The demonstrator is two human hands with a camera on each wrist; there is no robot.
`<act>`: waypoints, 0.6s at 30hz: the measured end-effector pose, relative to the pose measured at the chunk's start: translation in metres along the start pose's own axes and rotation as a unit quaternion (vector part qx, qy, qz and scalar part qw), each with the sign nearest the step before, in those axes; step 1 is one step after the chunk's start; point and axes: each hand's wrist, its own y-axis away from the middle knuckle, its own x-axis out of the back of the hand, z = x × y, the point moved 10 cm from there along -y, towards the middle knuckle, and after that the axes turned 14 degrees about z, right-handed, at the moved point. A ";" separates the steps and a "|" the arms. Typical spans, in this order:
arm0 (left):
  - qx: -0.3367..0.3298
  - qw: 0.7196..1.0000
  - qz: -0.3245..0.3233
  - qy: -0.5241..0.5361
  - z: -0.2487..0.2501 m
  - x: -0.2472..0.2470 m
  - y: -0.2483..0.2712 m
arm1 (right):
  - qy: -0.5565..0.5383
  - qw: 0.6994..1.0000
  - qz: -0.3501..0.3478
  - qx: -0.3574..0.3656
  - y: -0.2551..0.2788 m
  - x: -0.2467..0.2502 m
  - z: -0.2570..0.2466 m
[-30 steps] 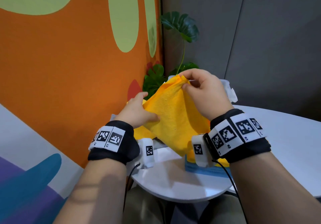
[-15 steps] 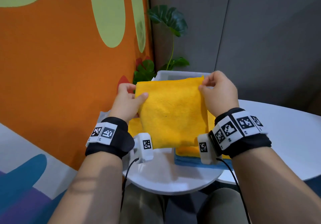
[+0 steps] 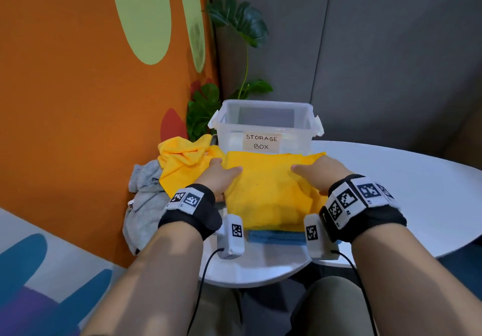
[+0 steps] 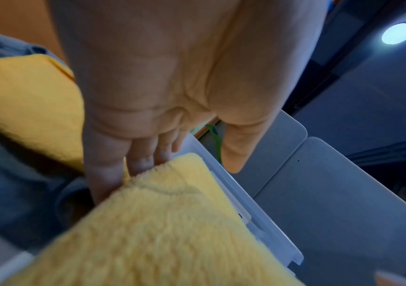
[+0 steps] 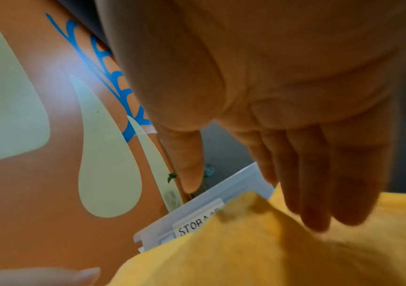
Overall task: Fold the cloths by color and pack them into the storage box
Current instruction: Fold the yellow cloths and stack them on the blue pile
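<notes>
A folded yellow cloth [image 3: 266, 192] lies flat on a folded blue cloth [image 3: 276, 237], just in front of the clear storage box [image 3: 263, 104] with its "STORAGE BOX" label. My left hand [image 3: 227, 167] rests at the cloth's far left corner, thumb on top. In the left wrist view its fingers [image 4: 145, 160] are straight beside the cloth corner [image 4: 167, 222]. My right hand [image 3: 313, 170] lies on the far right part. Its fingers [image 5: 314, 193] are straight over the cloth [image 5: 270, 255], the thumb apart. The box looks empty.
A crumpled yellow cloth [image 3: 182, 158] and a grey cloth [image 3: 143, 205] lie at the white table's [image 3: 404, 192] left edge against the orange wall. A leafy plant [image 3: 240, 22] stands behind the box. Bare tabletop stretches to the right.
The yellow cloth was held up in the air by its top corners. Both hands have lowered it flat onto the stack, and the fingers have straightened.
</notes>
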 end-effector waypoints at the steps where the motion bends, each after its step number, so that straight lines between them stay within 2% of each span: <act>1: 0.026 1.000 -0.002 0.017 -0.007 0.000 -0.001 | 0.026 0.999 -0.022 -0.004 -0.001 -0.007 0.006; 3: 0.075 0.996 -0.015 0.039 -0.022 -0.002 0.001 | 0.052 0.998 -0.044 -0.009 0.000 -0.015 0.013; 7: 0.094 0.995 -0.032 0.016 -0.036 -0.002 0.003 | 0.037 0.998 -0.053 -0.011 0.002 -0.022 0.016; 10: 0.075 0.997 -0.032 0.004 -0.035 -0.002 0.000 | -0.003 0.998 -0.066 0.010 0.003 -0.028 0.010; 13: 0.074 0.996 -0.039 0.042 -0.029 -0.005 0.005 | -0.060 0.997 -0.047 0.033 0.000 -0.024 0.000; 18: 0.021 0.998 -0.034 0.043 -0.018 -0.003 0.002 | -0.089 0.993 -0.072 0.009 -0.002 -0.034 0.005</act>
